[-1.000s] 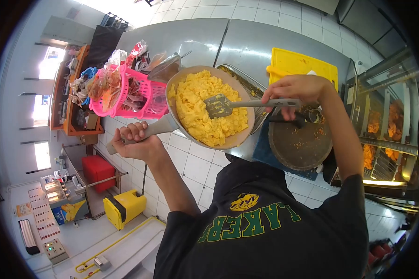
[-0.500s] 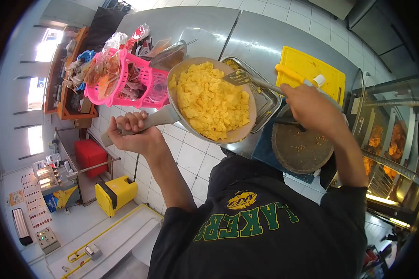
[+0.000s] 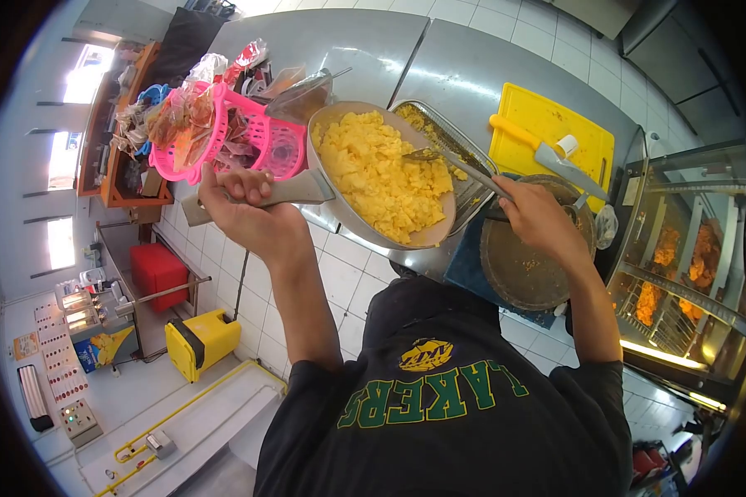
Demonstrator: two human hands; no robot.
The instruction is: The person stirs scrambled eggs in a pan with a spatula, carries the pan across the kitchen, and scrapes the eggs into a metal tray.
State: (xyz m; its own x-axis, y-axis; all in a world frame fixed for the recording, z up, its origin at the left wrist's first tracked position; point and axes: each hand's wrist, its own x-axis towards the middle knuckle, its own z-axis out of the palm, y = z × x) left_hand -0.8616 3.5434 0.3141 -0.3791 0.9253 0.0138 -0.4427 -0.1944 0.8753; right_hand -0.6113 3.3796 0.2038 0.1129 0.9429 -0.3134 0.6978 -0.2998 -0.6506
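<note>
My left hand (image 3: 253, 207) is wrapped round the grey handle of a frying pan (image 3: 340, 217), which is tilted and full of scrambled eggs (image 3: 381, 174). The pan's right rim hangs over a rectangular metal tray (image 3: 481, 157) holding some yellow egg bits at its far end. In my right hand (image 3: 539, 215) is a metal fork (image 3: 466, 168), its tines sunk in the eggs near that rim. Below my right hand a second, dark round pan (image 3: 526, 269) lies on a blue cloth (image 3: 470, 269), with crumbs on its bottom.
A yellow cutting board (image 3: 547, 116) carries a yellow-handled knife (image 3: 555, 157) and a small white cup (image 3: 566, 146). Pink baskets (image 3: 278, 149) with packets stand left on the steel table (image 3: 331, 41). A glass cabinet with browned food (image 3: 700, 257) is at right.
The fork has come down into the eggs, and my right hand has moved left and lower. The pan has shifted slightly right, with egg now at its tray-side rim.
</note>
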